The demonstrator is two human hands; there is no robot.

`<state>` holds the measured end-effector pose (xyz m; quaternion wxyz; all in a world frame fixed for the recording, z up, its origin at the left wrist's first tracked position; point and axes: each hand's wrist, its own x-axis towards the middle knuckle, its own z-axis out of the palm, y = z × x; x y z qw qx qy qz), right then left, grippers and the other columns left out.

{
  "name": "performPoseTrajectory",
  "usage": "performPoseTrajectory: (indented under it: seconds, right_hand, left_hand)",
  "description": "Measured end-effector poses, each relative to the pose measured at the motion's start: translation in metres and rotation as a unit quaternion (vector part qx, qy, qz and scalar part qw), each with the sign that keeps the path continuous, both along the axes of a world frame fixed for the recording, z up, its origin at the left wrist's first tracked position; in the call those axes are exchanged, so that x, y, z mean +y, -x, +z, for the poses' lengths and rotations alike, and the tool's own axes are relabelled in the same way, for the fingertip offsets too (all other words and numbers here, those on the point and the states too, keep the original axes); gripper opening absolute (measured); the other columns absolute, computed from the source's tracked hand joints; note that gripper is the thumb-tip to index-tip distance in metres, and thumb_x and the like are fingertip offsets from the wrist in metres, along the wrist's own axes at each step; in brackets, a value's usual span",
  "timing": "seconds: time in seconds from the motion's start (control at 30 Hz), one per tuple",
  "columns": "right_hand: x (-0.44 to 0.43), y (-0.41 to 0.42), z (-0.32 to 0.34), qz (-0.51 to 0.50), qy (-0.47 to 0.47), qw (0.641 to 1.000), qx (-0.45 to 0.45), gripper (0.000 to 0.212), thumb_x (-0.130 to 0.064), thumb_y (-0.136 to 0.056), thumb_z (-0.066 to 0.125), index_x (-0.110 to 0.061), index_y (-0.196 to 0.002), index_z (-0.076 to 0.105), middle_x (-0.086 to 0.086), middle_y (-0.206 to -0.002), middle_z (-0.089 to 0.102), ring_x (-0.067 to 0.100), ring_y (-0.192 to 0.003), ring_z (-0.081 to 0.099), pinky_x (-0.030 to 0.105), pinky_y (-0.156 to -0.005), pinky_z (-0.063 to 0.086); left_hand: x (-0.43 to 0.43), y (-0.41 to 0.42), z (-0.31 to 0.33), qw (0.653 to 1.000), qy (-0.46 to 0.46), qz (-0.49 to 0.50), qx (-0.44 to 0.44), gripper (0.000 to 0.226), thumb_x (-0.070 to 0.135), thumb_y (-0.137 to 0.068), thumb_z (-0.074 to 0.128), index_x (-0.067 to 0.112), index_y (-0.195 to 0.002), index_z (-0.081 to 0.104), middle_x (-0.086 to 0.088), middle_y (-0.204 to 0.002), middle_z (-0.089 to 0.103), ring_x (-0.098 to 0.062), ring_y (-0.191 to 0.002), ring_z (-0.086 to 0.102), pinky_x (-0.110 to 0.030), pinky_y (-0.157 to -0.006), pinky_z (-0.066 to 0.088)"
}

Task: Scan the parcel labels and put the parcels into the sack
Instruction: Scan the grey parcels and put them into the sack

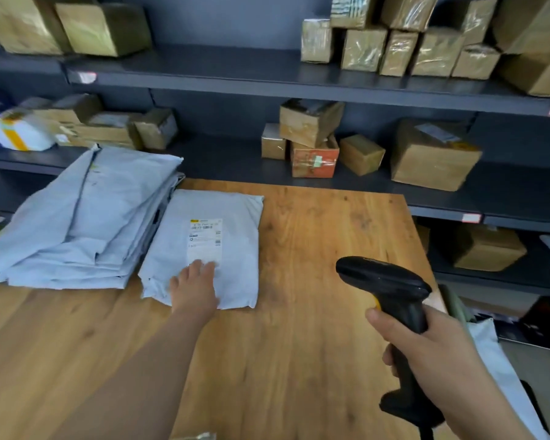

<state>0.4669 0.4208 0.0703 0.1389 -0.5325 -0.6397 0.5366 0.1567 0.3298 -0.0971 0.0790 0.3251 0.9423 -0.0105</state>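
A flat grey parcel [232, 246] lies on the wooden table [315, 312], its white label [204, 238] facing up. My left hand [193, 289] rests flat on the parcel's near edge, fingertips touching the bottom of the label. To the right, my right hand [432, 350] grips a black handheld scanner [391, 290], its head raised above the table and pointing left toward the parcel. A pile of several more grey parcels [86, 217] sits on the table's left side, touching the single one. A white bag [496, 360], possibly the sack, hangs off the table's right edge.
Dark shelves [235, 71] run behind and to the right of the table, holding several taped cardboard boxes [432, 157]. An orange box [315, 160] stands on the middle shelf. A white wrapped package [23, 131] lies on the left shelf.
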Motion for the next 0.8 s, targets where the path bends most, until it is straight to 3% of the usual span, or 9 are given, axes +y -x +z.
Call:
performPoseTrajectory:
  seconds: [0.1, 0.17, 0.27, 0.37, 0.43, 0.47, 0.63, 0.7, 0.8]
  right_hand:
    - [-0.01, 0.015, 0.0, -0.012, -0.001, 1.0, -0.014, 0.025, -0.032, -0.082, 0.072, -0.008, -0.081, 0.065, 0.009, -0.053, 0.065, 0.016, -0.045, 0.058, 0.031, -0.052, 0.049]
    - [-0.015, 0.021, 0.0, -0.022, -0.007, 0.999, -0.022, 0.025, -0.032, -0.082, 0.071, -0.008, -0.081, 0.065, 0.011, -0.054, 0.066, 0.016, -0.045, 0.057, 0.031, -0.052, 0.049]
    - [-0.019, 0.024, 0.0, -0.038, -0.014, 0.999, -0.031, 0.024, -0.033, -0.082, 0.071, -0.009, -0.081, 0.065, 0.01, -0.053, 0.065, 0.015, -0.044, 0.057, 0.031, -0.052, 0.048]
    - [-0.021, 0.023, 0.002, -0.046, -0.018, 0.998, -0.037, 0.025, -0.036, -0.082, 0.071, -0.012, -0.081, 0.065, 0.009, -0.054, 0.066, 0.018, -0.047, 0.059, 0.034, -0.056, 0.05]
    - [-0.021, 0.021, 0.002, -0.051, -0.019, 0.998, -0.042, 0.026, -0.036, -0.081, 0.071, -0.011, -0.081, 0.065, 0.01, -0.054, 0.066, 0.019, -0.049, 0.059, 0.035, -0.056, 0.051]
    - [-0.021, 0.021, 0.001, -0.052, -0.02, 0.998, -0.042, 0.027, -0.036, -0.081, 0.071, -0.01, -0.081, 0.065, 0.009, -0.054, 0.065, 0.019, -0.048, 0.058, 0.034, -0.056, 0.05]
    - [-0.025, 0.024, -0.002, -0.048, -0.037, 0.997, -0.041, 0.026, -0.035, -0.082, 0.071, -0.01, -0.08, 0.064, 0.007, -0.052, 0.065, 0.014, -0.043, 0.057, 0.032, -0.053, 0.05]
    - [-0.026, 0.024, -0.002, -0.046, -0.044, 0.997, -0.035, 0.025, -0.034, -0.083, 0.071, -0.01, -0.079, 0.063, 0.007, -0.051, 0.064, 0.014, -0.043, 0.057, 0.033, -0.053, 0.05]
    - [-0.027, 0.022, -0.001, -0.047, -0.048, 0.997, -0.028, 0.024, -0.034, -0.084, 0.07, -0.012, -0.077, 0.062, 0.005, -0.05, 0.062, 0.013, -0.043, 0.056, 0.029, -0.05, 0.047]
  left_hand:
    - [0.005, 0.014, 0.002, 0.997, 0.039, -0.064, 0.022, 0.034, 0.014, -0.088, 0.059, 0.018, -0.121, 0.054, -0.001, -0.12, 0.055, -0.021, -0.111, 0.055, -0.031, -0.086, 0.042]
    - [0.008, 0.014, 0.001, 0.995, 0.057, -0.083, -0.016, 0.025, 0.007, -0.088, 0.055, 0.016, -0.112, 0.058, -0.002, -0.113, 0.061, -0.022, -0.107, 0.059, -0.031, -0.083, 0.045]
    - [0.006, 0.012, -0.013, 0.997, -0.044, -0.069, 0.006, 0.028, 0.009, -0.09, 0.053, 0.016, -0.117, 0.057, -0.005, -0.112, 0.061, -0.024, -0.104, 0.058, -0.033, -0.085, 0.042]
    - [-0.002, 0.021, -0.012, 0.99, -0.123, 0.048, 0.041, 0.073, 0.042, -0.08, 0.069, 0.017, -0.141, 0.037, -0.015, -0.141, 0.038, -0.035, -0.131, 0.035, -0.05, -0.106, 0.027]
    - [-0.007, 0.036, -0.004, 0.986, -0.091, 0.138, -0.02, 0.098, 0.059, -0.071, 0.071, 0.028, -0.146, 0.016, -0.013, -0.152, 0.008, -0.037, -0.139, 0.016, -0.055, -0.108, 0.023]
    - [-0.009, 0.045, -0.002, 0.978, -0.107, 0.167, -0.063, 0.099, 0.056, -0.068, 0.075, 0.033, -0.144, 0.016, -0.013, -0.151, 0.005, -0.038, -0.136, 0.02, -0.055, -0.104, 0.029]
    - [-0.012, 0.053, 0.006, 0.94, -0.273, 0.101, -0.176, 0.048, 0.016, -0.083, 0.064, 0.023, -0.126, 0.044, -0.012, -0.115, 0.054, -0.027, -0.087, 0.057, -0.036, -0.071, 0.053]
    - [-0.007, 0.03, 0.017, 0.934, -0.299, 0.05, -0.187, 0.03, 0.012, -0.088, 0.059, 0.02, -0.115, 0.048, -0.001, -0.099, 0.056, -0.015, -0.073, 0.054, -0.016, -0.055, 0.041]
    - [-0.003, -0.016, 0.029, 0.902, -0.341, -0.007, -0.265, 0.026, 0.006, -0.086, 0.063, 0.013, -0.109, 0.055, 0.004, -0.087, 0.055, -0.011, -0.071, 0.051, -0.012, -0.052, 0.033]
